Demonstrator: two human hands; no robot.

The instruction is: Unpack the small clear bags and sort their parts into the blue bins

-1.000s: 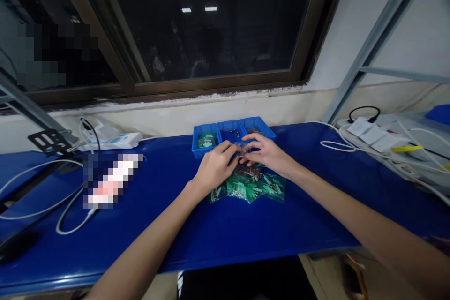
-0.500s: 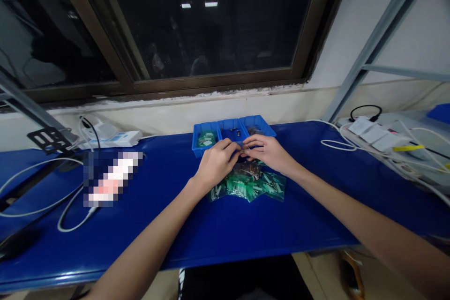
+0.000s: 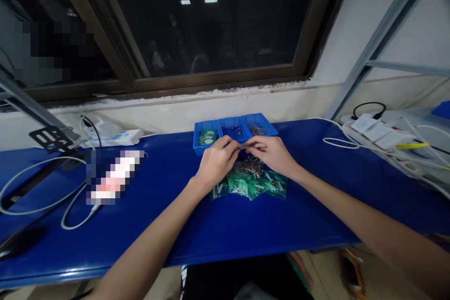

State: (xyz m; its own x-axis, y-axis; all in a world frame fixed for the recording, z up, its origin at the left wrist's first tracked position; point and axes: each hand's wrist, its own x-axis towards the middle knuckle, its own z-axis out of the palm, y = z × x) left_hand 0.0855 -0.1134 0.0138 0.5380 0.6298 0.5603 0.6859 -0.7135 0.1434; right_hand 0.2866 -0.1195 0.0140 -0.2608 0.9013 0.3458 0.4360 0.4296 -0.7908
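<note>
Both hands (image 3: 270,153) pinching, blue bench (image 3: 316,229) (dark window (image 3: 211,23))

One left hand (image 3: 217,161), one right hand (image 3: 271,153), three joined blue bins (image 3: 232,133), one heap of green packets (image 3: 249,183), one computer mouse (image 3: 19,243), one bench (image 3: 225,239).

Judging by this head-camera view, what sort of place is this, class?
Probably an electronics assembly station: a blue-topped bench, a blue compartment tray of small parts, and plastic bags of green components.
</note>
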